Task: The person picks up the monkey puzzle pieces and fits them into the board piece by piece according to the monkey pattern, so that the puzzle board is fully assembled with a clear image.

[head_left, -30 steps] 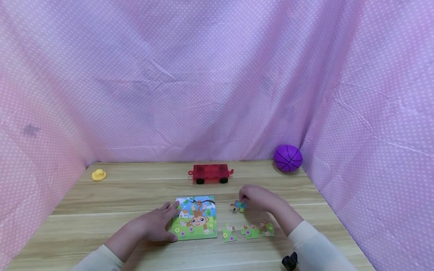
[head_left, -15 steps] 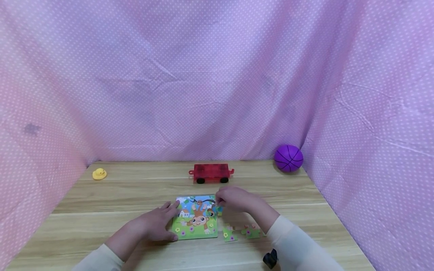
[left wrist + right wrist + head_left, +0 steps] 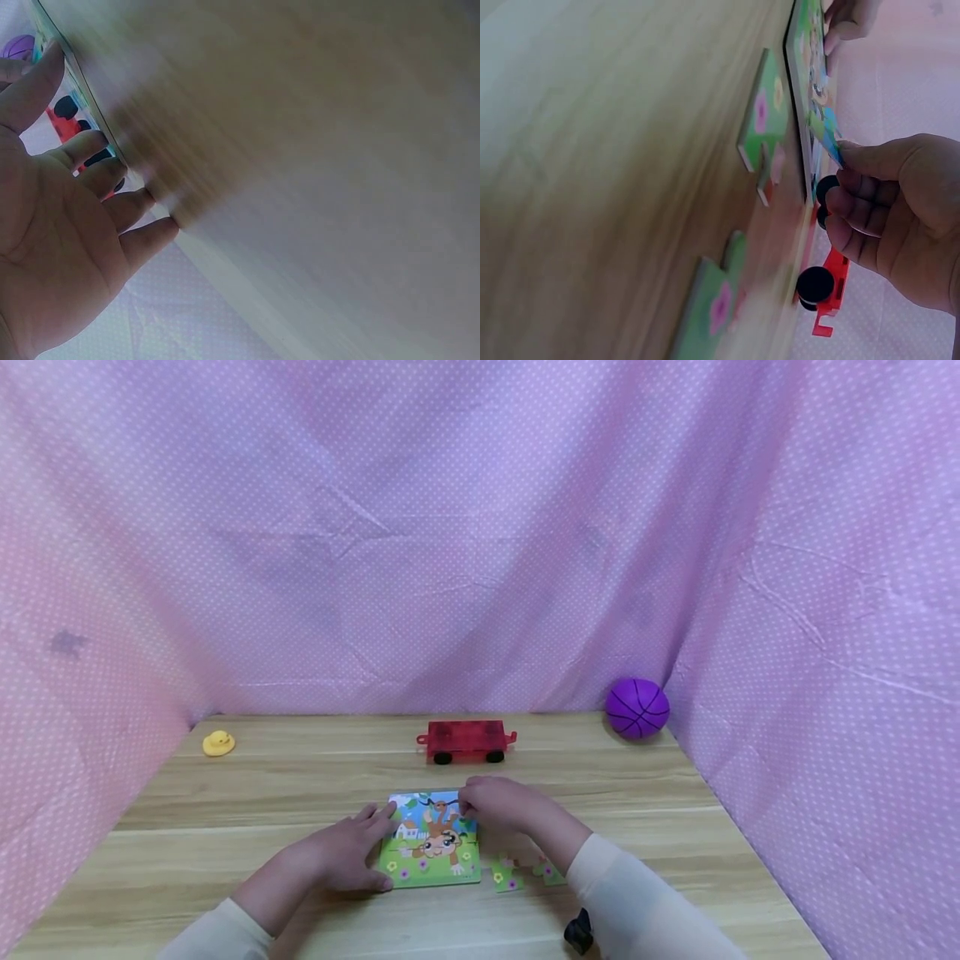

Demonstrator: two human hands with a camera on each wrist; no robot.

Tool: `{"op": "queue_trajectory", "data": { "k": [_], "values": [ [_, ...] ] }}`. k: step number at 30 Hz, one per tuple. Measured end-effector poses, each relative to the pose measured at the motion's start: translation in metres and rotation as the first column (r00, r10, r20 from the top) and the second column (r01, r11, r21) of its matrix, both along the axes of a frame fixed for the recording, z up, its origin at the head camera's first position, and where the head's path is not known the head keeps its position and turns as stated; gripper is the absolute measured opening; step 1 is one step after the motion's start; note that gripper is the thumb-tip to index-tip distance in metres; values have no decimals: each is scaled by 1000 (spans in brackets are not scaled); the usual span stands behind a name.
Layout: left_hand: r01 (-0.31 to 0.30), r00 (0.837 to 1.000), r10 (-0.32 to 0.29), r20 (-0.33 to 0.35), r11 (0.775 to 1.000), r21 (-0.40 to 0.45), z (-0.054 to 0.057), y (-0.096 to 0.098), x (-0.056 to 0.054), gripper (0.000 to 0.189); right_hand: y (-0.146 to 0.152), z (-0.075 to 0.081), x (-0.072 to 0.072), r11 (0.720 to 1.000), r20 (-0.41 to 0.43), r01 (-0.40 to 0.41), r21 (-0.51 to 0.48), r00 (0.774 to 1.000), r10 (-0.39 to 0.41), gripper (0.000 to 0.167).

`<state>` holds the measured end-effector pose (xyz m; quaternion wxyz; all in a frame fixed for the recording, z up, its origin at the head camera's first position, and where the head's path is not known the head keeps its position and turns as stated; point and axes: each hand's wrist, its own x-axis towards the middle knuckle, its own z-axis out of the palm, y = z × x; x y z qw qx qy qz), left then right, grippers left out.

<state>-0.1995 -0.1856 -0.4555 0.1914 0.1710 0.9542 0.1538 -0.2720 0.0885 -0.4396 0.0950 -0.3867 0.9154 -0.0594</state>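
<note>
Closest in: left sleeve (image 3: 221, 935) and right sleeve (image 3: 645, 902), both pale, plus a small black object (image 3: 578, 932) near the right wrist. On to left hand (image 3: 348, 853): reaching in from lower left, back upward, thumb apart from the fingers, bracketing the left side of the puzzle board (image 3: 442, 878) — thumb at near corner, fingertips farther up the edge. Next, right hand (image 3: 498, 802): angled in from lower right, fingertips down over the board's far right part. Clamped between thumb and forefinger: a held piece (image 3: 826, 133), with the other fingers folded toward the palm.

Just right of the board, flat on the wooden table (image 3: 300, 810): a first loose piece (image 3: 507, 877), green with flowers; beyond it to the right, a second loose piece (image 3: 551, 872), green too, partly behind the right arm. About square, the board, so no clear long axis; sides roughly in line with the table edges, monkey printed head down, tail toward the far side. Mostly under the fingertips from above, the held piece; tipped up off the board's face in the right wrist view, bluish part toward the pinch — long axis hard to tell.

Farther back: red cart (image 3: 466, 739) lying lengthwise left to right, yellow duck (image 3: 218, 743) far left, purple ball (image 3: 637, 708) far right. Behind everything, pink dotted cloth (image 3: 450, 543).
</note>
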Motion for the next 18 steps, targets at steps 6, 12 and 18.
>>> {"op": "queue_trajectory", "data": {
  "k": [6, 12, 18],
  "values": [
    [-8, 1000, 8, 6, 1000, 5, 1, 0, 1, 88, -3, -4, 8, 999, -42, -21, 25, 999, 22, 21],
    [-9, 1000, 9, 14, 1000, 2, 0, -1, 0, 88, -8, -9, 16, 997, -93, -41, 61, 995, 46, 25],
    [8, 1000, -8, 8, 1000, 5, 0, -1, -1, 88, -13, -13, 19, 997, -122, -54, 63, 991, 62, 24]
  ]
}}
